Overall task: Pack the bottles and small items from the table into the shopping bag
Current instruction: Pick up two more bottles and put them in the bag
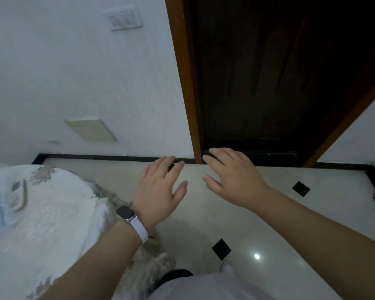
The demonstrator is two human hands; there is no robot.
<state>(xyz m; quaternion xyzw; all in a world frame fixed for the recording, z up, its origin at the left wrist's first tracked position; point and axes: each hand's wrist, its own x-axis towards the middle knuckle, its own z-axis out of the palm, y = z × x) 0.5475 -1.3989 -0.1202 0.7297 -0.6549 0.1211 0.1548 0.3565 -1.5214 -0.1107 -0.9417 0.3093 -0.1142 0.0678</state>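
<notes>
My left hand (160,189) is held out over the pale tiled floor, palm down, fingers apart and holding nothing; a watch with a white strap sits on its wrist. My right hand (232,176) is stretched out beside it, also palm down, spread and empty, its fingertips in front of the foot of a dark door. No table, bottles, small items or shopping bag appear in the head view.
A dark wooden door (279,79) in a brown frame stands ahead. A bed with a white flowered cover (52,213) fills the left; a remote control (20,194) lies on it. The glossy floor (268,224) has black diamond insets and a black skirting.
</notes>
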